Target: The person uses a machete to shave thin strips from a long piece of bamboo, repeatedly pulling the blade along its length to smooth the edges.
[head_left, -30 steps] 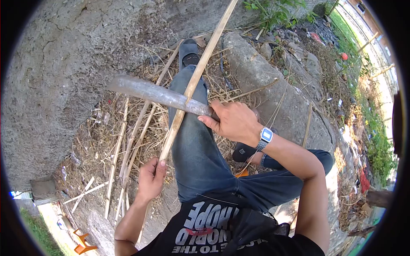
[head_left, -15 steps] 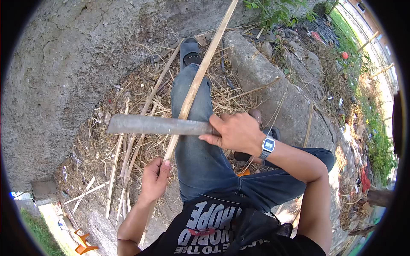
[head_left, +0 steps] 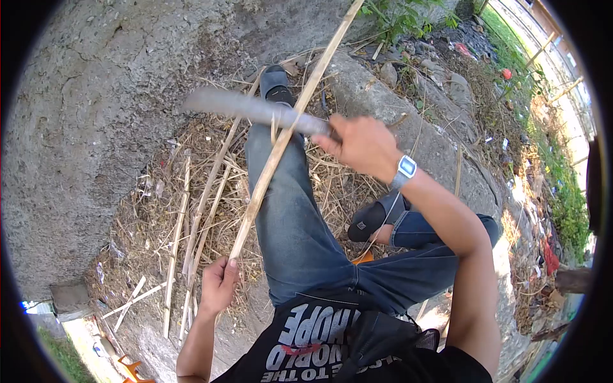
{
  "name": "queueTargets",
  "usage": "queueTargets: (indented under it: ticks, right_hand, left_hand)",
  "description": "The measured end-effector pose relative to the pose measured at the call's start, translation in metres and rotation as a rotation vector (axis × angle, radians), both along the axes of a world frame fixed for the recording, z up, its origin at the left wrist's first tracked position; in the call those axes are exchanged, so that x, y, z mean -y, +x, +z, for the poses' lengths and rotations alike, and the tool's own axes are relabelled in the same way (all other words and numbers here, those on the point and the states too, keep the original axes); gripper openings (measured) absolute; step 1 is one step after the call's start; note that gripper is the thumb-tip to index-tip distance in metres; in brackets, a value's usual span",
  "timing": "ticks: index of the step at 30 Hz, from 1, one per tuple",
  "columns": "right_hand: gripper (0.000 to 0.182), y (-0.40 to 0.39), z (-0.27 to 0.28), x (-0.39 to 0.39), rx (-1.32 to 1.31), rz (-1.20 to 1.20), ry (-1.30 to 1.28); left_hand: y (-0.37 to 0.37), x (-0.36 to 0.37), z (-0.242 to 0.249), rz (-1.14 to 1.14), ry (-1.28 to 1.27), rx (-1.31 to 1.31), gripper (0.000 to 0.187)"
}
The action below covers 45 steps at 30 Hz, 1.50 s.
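Observation:
A long pale strip, apparently split bamboo (head_left: 265,180), slants across my right-leg-side view over the jeans (head_left: 281,210). Its near end is gripped by my left hand (head_left: 219,284), fingers closed round it. My right hand (head_left: 367,145), with a watch (head_left: 406,167) at the wrist, is wrapped round the handle of a machete (head_left: 246,107). The long grey blade points left and crosses the strip above the knee, slightly blurred by motion. A thin shaving (head_left: 273,129) stands up from the strip beside the blade. The machete's handle is mostly hidden by my fingers.
Several more strips (head_left: 177,246) lie on the ground to the left among dry shavings. A rough grey wall (head_left: 76,140) rises at the left. A large rock (head_left: 377,96) lies ahead to the right. An orange object (head_left: 131,370) shows at the lower left.
My right hand and the machete have moved forward along the strip, away from my body. My left hand has shifted slightly back and left, still holding the strip.

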State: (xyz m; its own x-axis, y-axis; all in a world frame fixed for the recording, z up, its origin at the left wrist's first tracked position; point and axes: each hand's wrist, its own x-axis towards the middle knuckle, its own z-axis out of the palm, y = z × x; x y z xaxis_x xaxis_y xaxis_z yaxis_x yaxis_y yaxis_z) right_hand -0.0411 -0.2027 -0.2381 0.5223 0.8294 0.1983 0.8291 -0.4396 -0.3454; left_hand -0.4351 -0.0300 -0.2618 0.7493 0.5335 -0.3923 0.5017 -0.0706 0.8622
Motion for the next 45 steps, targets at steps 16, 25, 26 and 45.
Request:
queueTargets:
  ticks: [16,25,26,45]
  right_hand:
    - [0.073,0.059,0.002,0.024,-0.063,-0.233,0.055]
    - [0.069,0.103,-0.027,0.052,-0.193,-0.295,0.263]
    - [0.069,0.086,-0.028,0.044,-0.259,-0.229,0.275]
    - [0.062,-0.01,-0.026,0.003,-0.58,-0.046,0.49]
  left_hand:
    - [-0.036,-0.043,-0.006,-0.116,0.022,0.012,0.045]
    - [-0.022,-0.07,0.007,-0.186,0.309,-0.229,0.052]
    - [-0.002,-0.064,0.017,-0.279,0.611,-0.298,0.052]
    - [0.075,-0.009,0.011,0.005,0.577,0.131,0.033]
